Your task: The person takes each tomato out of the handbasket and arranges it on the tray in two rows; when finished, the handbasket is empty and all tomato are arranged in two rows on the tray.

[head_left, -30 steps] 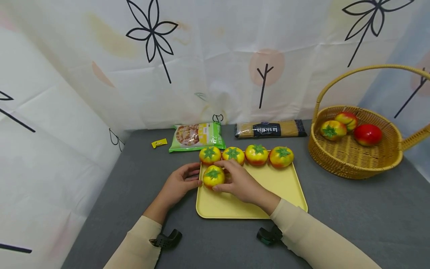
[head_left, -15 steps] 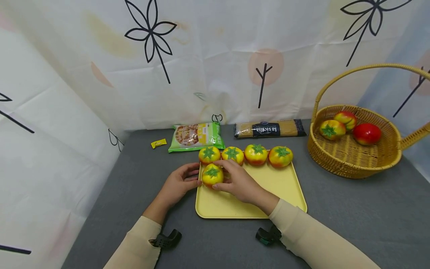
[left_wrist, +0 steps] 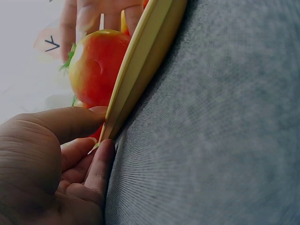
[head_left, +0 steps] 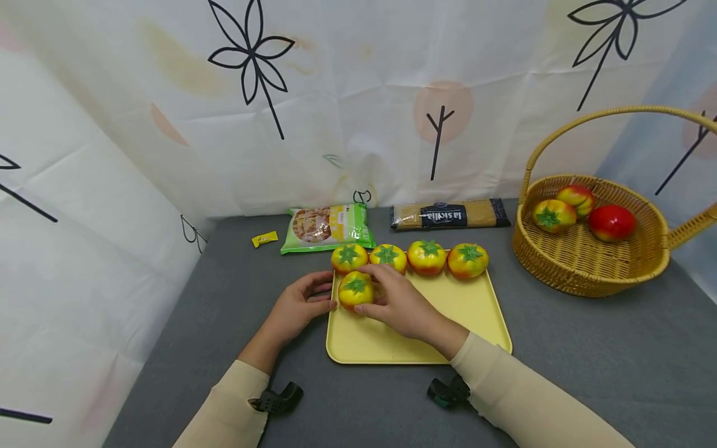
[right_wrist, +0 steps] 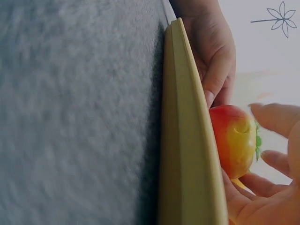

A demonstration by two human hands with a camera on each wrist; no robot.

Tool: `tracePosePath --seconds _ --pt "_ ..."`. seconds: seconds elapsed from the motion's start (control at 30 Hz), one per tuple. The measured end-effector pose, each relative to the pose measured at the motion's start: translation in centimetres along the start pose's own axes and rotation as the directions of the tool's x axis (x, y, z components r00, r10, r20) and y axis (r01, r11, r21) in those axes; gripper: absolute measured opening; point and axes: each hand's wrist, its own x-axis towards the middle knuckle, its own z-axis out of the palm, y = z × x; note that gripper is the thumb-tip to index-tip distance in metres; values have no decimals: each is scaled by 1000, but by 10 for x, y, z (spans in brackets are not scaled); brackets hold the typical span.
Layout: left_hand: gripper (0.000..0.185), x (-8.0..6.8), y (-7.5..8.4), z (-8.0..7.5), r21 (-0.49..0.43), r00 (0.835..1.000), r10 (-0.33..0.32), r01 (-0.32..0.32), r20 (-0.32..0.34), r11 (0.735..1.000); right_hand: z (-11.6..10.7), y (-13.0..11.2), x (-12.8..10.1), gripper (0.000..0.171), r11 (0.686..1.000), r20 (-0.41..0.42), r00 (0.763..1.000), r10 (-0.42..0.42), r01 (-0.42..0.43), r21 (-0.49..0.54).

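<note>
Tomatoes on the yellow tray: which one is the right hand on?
The lone tomato in the front row at the tray's left edge, cupped by the right hand. The other four sit in a row along the far edge, untouched.

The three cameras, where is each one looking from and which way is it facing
Head: above, facing forward and down at the yellow tray; shows both forearms, left hand, right hand.
Left wrist: low on the grey table, along the tray's rim; shows left thumb and fingers.
Right wrist: low by the tray's edge; shows right fingers.
All three share the tomato under the right hand.
</note>
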Motion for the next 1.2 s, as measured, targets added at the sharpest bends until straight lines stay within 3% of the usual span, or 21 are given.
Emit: tracePosePath --seconds 0.6,0.8,1.0,1.2 --pt "66 -1 2 0 -9 1000 -13 13 -3 1000 -26 -10 -4 60 980 -35 999 -17 23 198" --pt "66 0 1 0 -4 1000 -21 21 -6 1000 -36 -14 -5 52 976 -33 999 -16 22 217" --pt "66 1 1 0 -12 1000 -4 4 2 1000 -49 -14 -6 49 941 -25 999 -39 46 336" --pt "65 0 1 0 -3 1000 0 0 3 1000 -63 -13 -8 62 906 -21 996 -82 83 416"
